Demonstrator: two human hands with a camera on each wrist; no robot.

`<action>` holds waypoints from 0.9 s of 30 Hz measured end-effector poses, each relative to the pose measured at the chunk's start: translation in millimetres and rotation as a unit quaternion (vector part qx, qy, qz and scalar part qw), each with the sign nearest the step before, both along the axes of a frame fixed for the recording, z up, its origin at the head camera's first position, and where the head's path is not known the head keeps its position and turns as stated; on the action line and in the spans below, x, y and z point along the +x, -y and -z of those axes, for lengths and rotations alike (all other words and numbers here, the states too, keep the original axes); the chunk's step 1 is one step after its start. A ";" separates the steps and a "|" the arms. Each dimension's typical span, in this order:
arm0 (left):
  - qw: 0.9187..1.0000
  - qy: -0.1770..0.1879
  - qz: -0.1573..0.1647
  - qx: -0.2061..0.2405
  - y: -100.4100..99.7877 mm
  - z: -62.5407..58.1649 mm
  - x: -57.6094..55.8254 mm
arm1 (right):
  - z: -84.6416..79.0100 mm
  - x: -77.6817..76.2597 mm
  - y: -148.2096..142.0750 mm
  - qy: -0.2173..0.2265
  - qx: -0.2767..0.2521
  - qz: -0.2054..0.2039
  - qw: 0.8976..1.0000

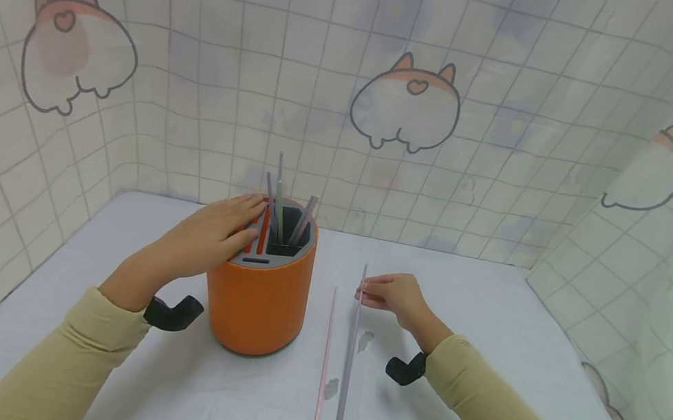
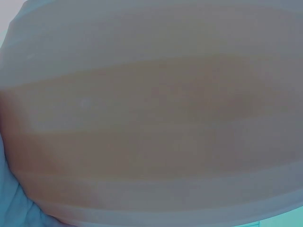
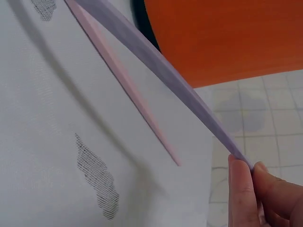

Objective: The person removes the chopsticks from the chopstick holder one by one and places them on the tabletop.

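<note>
Orange utensil holder [image 1: 253,311]: standing upright on the white worktop [image 1: 475,302], left of both loose chopsticks. Chunky round thing with a grey slotted top [image 1: 256,260] and some red-orange strips [image 1: 264,229] set in it.
Square dark compartment [image 1: 283,250]: in the right part of that top, with several thin pastel chopsticks [image 1: 279,210] poking out, leaning different ways.
Left hand [image 1: 215,234]: draped over the left part of the holder's top, fingers fairly straight and close together, thumb a bit apart across the slots.
Left wrist view: mostly blurry curved surface, way too murky to make anything out.
Right hand [image 1: 398,297]: pinching the lilac chopstick [image 1: 349,357] between thumb and fingers, close to the far, thin end.
Lilac chopstick: up off the worktop at the pinched end, just right of the pink one. Can't tell about contact at the near end.
Pink chopstick [image 1: 326,358]: lying flat on the worktop, between holder and lilac chopstick, roughly lengthwise.
Sleeves [image 1: 103,343]: beige, with black wrist mounts [image 1: 173,314] just past the cuffs.
Backdrop: gridded cloth [image 1: 298,108] with cartoon corgi bums [image 1: 406,110], lol.
</note>
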State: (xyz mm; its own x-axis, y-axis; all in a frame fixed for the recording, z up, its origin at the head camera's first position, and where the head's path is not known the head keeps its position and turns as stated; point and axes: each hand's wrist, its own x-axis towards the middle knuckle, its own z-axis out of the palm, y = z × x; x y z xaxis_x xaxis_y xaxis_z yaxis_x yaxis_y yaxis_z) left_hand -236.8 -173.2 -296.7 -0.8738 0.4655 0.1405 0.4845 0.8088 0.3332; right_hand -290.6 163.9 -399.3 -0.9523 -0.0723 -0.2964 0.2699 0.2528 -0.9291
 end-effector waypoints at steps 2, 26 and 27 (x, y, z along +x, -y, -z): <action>1.000 -0.001 0.001 0.000 0.1 -0.3 0.3 | 7.1 0.2 0.9 0.006 -0.011 0.004 1.000; 1.000 -0.003 0.000 0.001 -1.5 -1.5 1.7 | 18.7 -18.0 7.3 -0.077 0.106 -0.009 0.991; 1.000 -0.004 0.000 0.000 -1.1 -1.6 1.8 | 9.6 -16.7 9.1 -0.087 0.087 -0.012 0.992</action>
State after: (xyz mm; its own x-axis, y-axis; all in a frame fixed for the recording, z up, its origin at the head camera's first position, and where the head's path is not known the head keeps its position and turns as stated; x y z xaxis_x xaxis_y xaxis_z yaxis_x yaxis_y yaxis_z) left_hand -235.0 -172.1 -295.1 -0.8728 0.4654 0.1472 0.4869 0.8086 0.3304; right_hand -307.3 154.9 -408.9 -0.9887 -0.0584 -0.1377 0.1011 0.4177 -0.9029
